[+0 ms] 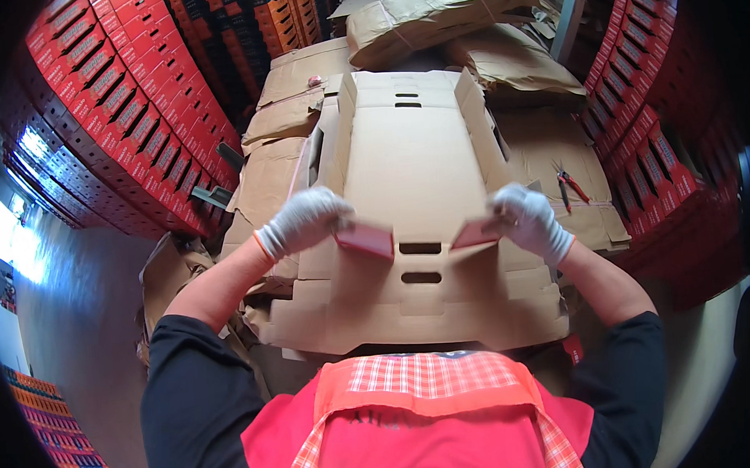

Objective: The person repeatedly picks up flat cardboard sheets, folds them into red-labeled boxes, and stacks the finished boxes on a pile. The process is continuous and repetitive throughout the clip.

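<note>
In front of me lies a partly folded cardboard box (pixel 413 153), its plain brown inside facing up and both long side walls raised. My left hand (pixel 306 220), in a whitish work glove, is closed on a near-left corner flap (pixel 365 238), which is bent inward and shows a red outer face. The matching near-right flap (pixel 475 232) is pinched in my right hand (pixel 532 219), gloved alike. Between the two flaps, the near end panel (pixel 424 303) spreads flat toward me, with two slots cut in it. The fingertips are slightly blurred.
Paper-wrapped bundles (pixel 432 18) lie behind the box. Red-handled pliers (pixel 570 185) rest on brown cardboard (pixel 547 155) at the right. Stacked red boxes rise at the left (pixel 126 86) and right (pixel 635 55). Crumpled brown paper (pixel 172 276) sits by my left arm.
</note>
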A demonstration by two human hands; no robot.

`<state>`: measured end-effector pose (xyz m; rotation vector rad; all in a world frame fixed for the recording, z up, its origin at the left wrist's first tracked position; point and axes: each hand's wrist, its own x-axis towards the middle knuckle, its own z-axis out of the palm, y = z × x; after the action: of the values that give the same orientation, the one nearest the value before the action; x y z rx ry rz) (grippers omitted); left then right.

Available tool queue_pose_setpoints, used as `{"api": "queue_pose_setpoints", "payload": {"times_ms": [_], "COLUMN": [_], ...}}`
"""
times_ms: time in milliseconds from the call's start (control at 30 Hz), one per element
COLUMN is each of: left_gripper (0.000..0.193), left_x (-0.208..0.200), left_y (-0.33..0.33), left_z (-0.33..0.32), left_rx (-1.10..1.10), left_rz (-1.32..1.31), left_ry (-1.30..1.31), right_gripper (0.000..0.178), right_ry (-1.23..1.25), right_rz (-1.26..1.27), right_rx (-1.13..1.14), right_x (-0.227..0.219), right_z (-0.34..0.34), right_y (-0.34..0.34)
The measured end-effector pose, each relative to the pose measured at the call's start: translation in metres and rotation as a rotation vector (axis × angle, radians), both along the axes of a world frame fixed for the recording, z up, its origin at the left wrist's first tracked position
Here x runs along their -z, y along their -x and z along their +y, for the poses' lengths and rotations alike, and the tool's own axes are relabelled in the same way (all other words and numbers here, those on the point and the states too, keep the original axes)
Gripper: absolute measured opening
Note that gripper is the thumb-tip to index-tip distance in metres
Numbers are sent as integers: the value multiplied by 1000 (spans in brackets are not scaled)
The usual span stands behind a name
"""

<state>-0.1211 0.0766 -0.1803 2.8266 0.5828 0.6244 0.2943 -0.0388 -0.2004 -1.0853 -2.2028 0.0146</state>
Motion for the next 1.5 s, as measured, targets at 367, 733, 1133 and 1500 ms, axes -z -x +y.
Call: {"api": "queue_pose_setpoints", "payload": {"times_ms": [367, 733, 1133, 1500], "left_gripper": [41, 59, 82, 17], "left_x": [-52, -37, 81, 91], "left_y": [-1, 10, -25, -95], "left_z": [-123, -75, -51, -134], "left_rx": [225, -476, -99, -14], "left_rz": [657, 217, -1265, -1410], "left_ry": [872, -69, 1591, 2126], "right_gripper": [52, 41, 33, 48], "right_ry": [1375, 281, 1014, 486], "right_rz": [-507, -334, 1568, 733], "right_rx": [-554, -88, 152, -4], "right_x": [-100, -78, 97, -184], "right_z": [-82, -41, 30, 0], "right_y": [75, 56, -8, 39]}}
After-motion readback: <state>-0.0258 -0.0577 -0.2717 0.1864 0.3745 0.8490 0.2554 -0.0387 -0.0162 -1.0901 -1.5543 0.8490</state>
